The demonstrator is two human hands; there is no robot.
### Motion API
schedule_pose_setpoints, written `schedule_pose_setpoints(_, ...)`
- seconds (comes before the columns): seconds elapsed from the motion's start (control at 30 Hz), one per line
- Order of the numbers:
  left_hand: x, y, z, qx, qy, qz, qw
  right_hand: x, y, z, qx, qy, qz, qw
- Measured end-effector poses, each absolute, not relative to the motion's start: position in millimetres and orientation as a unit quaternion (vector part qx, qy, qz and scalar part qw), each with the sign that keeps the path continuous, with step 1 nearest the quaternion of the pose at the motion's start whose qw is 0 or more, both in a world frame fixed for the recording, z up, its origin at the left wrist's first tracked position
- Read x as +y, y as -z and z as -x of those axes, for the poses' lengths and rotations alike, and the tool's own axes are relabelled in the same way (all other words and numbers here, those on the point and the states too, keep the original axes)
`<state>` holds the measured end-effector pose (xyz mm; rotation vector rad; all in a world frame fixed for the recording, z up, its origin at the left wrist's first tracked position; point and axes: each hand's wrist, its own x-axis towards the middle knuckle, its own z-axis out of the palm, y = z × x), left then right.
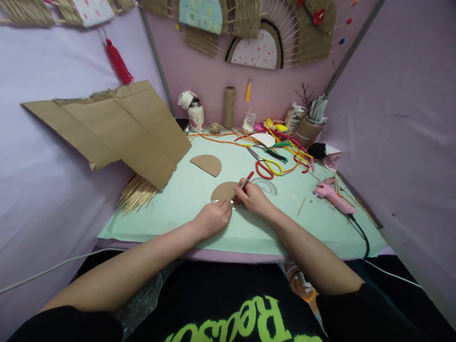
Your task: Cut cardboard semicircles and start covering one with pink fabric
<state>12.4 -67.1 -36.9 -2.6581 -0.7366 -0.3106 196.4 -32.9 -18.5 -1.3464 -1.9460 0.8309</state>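
My right hand [253, 197] is closed round a red pen [247, 180], its tip down at the edge of a brown cardboard half-circle [223, 191] on the pale green mat [185, 190]. My left hand [213, 217] is closed just below that half-circle, fingers pinched on a thin metal ruler [228, 202] lying along its straight edge. A second brown cardboard half-circle [207, 164] lies farther back on the mat. A clear protractor [266, 186] lies just right of my right hand.
A large cardboard sheet [117, 126] leans at the left over a bundle of thin sticks [137, 192]. Red-and-yellow scissors [265, 165], coloured cords [285, 142], a pink glue gun [331, 194] with black cable, a jar [195, 115], a twine roll [229, 107] and a tool cup [309, 128] crowd the back and right.
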Motion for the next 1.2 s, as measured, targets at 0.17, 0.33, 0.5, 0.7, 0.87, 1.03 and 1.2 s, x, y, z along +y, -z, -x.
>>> schedule_pose_setpoints(0.17, -67.2, 37.2, -12.1, -0.275, 0.095, 0.943, 0.164, -33.4, 17.7, -196.3, -0.739, -0.314, 0.509, 0.309)
schedule_pose_setpoints(0.33, -67.1, 38.1, -12.0, -0.269, 0.102, 0.943, 0.166, -33.4, 18.3, -196.5, -0.743, -0.313, 0.505, 0.309)
schedule_pose_setpoints(0.5, -67.4, 36.7, -12.6, -0.265, 0.109, 0.941, 0.182, -33.7, 17.3, -196.6, -0.744, -0.308, 0.509, 0.304)
schedule_pose_setpoints(0.7, -67.1, 38.3, -12.4, -0.260, 0.116, 0.937, 0.200, -33.3, 18.8, -196.5, -0.740, -0.318, 0.507, 0.307)
schedule_pose_setpoints(0.87, -67.2, 38.7, -12.1, -0.263, 0.109, 0.942, 0.176, -33.7, 18.5, -196.4, -0.738, -0.323, 0.507, 0.306)
schedule_pose_setpoints(1.03, -67.7, 37.4, -12.9, -0.264, 0.114, 0.937, 0.198, -34.5, 15.7, -196.2, -0.738, -0.323, 0.512, 0.298)
schedule_pose_setpoints(1.2, -68.5, 36.0, -13.1, -0.262, 0.121, 0.935, 0.205, -33.7, 16.3, -196.3, -0.737, -0.317, 0.520, 0.292)
